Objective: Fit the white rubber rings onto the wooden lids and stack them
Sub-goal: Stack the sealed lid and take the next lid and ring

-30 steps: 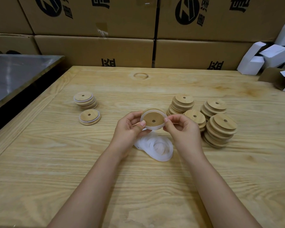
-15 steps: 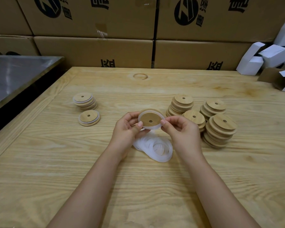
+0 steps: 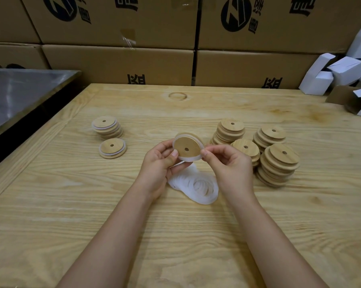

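Far left of the ring pile (image 3: 198, 185), a metal top (image 3: 19, 94) adjoins the table (image 3: 71, 204). Left of the pile and farther back stands the ringed stack (image 3: 107, 126), with a single ringed lid (image 3: 112, 148) just before it. Your left hand (image 3: 157, 165), over the pile's left edge, grips the lid (image 3: 185, 147) by its left rim, thumb on its face. You hold the lid in the air above the pile's far side, its face tilted toward you, and a ring (image 3: 188, 159) sits round it. Your right hand (image 3: 232, 169), over the pile's right side, pinches that ring at the lid's right rim. Right of the pile, four bare stacks (image 3: 279, 163) crowd together. Far right lie white boxes (image 3: 319, 80).
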Demonstrator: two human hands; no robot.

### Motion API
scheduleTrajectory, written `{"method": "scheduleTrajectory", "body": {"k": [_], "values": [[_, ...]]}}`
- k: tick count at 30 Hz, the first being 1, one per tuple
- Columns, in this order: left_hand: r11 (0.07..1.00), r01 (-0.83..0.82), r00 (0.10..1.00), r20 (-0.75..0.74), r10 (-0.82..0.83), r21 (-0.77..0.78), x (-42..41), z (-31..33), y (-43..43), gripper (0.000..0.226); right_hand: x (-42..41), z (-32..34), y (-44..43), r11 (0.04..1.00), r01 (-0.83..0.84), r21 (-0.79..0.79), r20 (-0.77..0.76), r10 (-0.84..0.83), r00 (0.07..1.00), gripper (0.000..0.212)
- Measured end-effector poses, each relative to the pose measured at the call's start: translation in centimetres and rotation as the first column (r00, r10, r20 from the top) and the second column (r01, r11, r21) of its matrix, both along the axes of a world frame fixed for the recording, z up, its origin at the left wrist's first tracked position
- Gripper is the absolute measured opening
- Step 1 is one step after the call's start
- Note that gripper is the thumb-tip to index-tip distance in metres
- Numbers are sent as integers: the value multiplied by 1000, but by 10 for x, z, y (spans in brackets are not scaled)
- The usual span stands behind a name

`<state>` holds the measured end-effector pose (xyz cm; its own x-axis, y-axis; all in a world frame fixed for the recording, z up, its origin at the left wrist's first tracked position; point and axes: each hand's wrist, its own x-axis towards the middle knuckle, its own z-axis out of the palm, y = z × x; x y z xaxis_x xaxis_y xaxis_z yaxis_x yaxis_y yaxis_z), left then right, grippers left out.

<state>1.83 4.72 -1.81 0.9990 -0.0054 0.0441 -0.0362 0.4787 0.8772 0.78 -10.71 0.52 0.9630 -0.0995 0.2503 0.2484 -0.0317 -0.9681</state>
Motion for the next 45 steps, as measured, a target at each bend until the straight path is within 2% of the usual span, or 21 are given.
{"method": "scheduleTrajectory", "body": {"k": [4,10,14,20,24,35,39,41,45], "values": [[992,43,999,14,-45,122,-1,1,0,25,2,-3,-3,998,53,19,-16,-53,998,10],[955,26,998,50,-43,296,-4,4,1,42,3,-1,-6,999,43,10,-3,-43,999,9],[937,-17,995,98,-18,349,-3,3,-4,20,2,0,-6,1000,9,-8,9,-9,1000,12],[929,-100,992,113,63,357,-1,-1,-6,15,2,-4,-2,993,55,-103,11,-54,998,19],[939,-138,985,140,98,315,-1,-1,-5,14,2,-8,-1,988,85,-131,-10,-87,996,14],[981,-85,994,77,72,172,0,-2,0,13,-2,-3,2,999,44,24,-130,-41,991,8],[995,-42,999,39,38,87,0,0,1,23,-3,1,3,998,3,70,-159,8,987,9],[997,-9,1000,27,7,75,-1,0,2,30,-3,3,2,998,-9,57,-151,18,988,8],[994,40,998,34,-44,104,-2,0,2,28,-4,4,0,997,-4,74,-137,15,991,6]]}}
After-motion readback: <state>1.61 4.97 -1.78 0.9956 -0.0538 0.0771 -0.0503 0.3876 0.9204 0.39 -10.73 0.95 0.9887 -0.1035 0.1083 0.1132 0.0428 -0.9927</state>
